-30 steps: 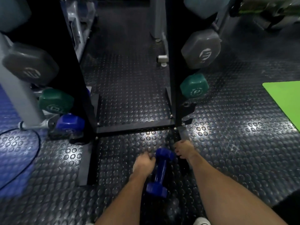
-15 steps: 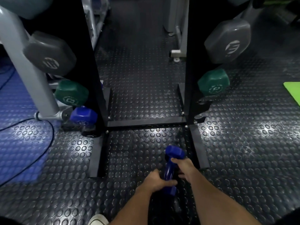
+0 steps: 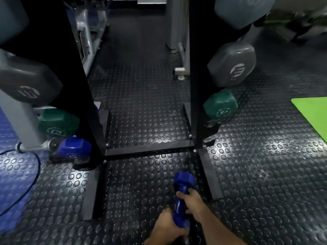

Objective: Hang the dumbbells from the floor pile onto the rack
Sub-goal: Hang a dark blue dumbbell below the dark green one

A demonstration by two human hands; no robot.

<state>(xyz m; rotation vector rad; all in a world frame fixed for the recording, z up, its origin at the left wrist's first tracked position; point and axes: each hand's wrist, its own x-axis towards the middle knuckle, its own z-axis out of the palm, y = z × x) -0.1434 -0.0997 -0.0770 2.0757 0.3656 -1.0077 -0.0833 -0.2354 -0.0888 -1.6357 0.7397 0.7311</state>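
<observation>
A small blue dumbbell (image 3: 180, 198) is lifted off the floor near the bottom centre, one head pointing toward the rack. My right hand (image 3: 193, 203) is wrapped round its handle. My left hand (image 3: 167, 227) cups its near head from below and the left. The black rack (image 3: 193, 96) stands ahead with two uprights. On its left side hang a grey dumbbell (image 3: 26, 85), a green one (image 3: 56, 123) and a blue one (image 3: 74, 147). On its right side hang a grey dumbbell (image 3: 233, 66) and a green one (image 3: 220, 106); an empty black hook (image 3: 209, 138) sits below them.
The floor is black studded rubber (image 3: 265, 174). The rack's base bars (image 3: 148, 147) and flat feet (image 3: 210, 175) lie on it just ahead. A green mat (image 3: 313, 112) lies at the right edge. A grey machine leg (image 3: 19, 119) and a black cable (image 3: 23, 193) are at the left.
The blue dumbbell lay on the floor between my hands a second ago. Both hands closed on it and raised it, and my view rose and drew back from the rack.
</observation>
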